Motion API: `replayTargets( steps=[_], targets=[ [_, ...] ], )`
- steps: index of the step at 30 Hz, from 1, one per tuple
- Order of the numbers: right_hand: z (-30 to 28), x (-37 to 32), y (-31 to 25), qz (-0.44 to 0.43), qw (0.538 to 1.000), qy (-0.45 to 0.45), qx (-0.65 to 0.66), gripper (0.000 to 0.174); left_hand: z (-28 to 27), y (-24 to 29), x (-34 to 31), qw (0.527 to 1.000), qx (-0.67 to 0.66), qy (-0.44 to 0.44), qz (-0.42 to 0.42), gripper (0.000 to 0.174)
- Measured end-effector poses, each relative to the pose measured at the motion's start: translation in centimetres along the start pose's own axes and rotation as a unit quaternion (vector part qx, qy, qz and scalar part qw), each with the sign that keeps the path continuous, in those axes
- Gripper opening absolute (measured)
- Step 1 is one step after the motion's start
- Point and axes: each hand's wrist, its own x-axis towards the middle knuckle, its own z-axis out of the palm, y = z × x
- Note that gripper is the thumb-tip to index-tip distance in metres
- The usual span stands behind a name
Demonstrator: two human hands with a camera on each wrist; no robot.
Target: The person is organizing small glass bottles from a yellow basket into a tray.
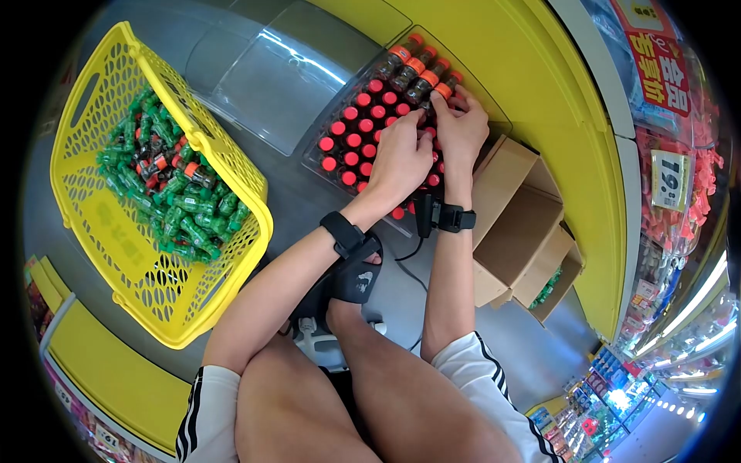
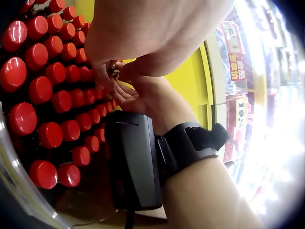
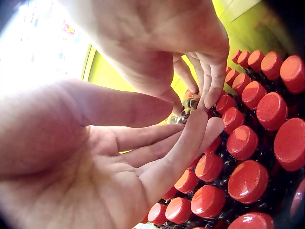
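A clear tray point(image 1: 307, 157) holds many dark bottles with red caps point(image 1: 353, 140); bottles with orange bands point(image 1: 414, 65) lie along its upper end. Both hands meet over the upper right part of the tray. My right hand point(image 1: 461, 127) point(image 3: 138, 38) pinches a small dark bottle point(image 3: 189, 106) with its fingertips. From the other side, my left hand point(image 1: 401, 154) point(image 2: 143, 28) has its thumb and fingertips at that same bottle, its palm showing in the right wrist view. Fingers partly hide the bottle. Upright red caps point(image 2: 40, 89) stand beside the hands.
Left of the tray stands a yellow basket point(image 1: 258, 224) of green and dark bottles. A clear lid point(image 1: 262, 85) lies beside the tray. Cardboard boxes point(image 1: 502, 258) sit right of the hands, before a yellow shelf base point(image 1: 594, 185). A cable point(image 1: 413, 253) runs below the hands.
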Motion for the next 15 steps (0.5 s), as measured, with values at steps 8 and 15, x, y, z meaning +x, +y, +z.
replayTargets(
  steps=[8,15],
  targets=[
    [-0.45,0.14,0.06,-0.005,1.0,-0.016,-0.001,0.066,-0.01,0.06,0.0,1.0,0.0,-0.007,0.0,0.043],
    [-0.49,0.08,0.47,-0.001,1.0,-0.018,0.002,0.062,0.09,-0.29,-0.27,1.0,-0.002,-0.006,-0.008,0.046]
  ],
)
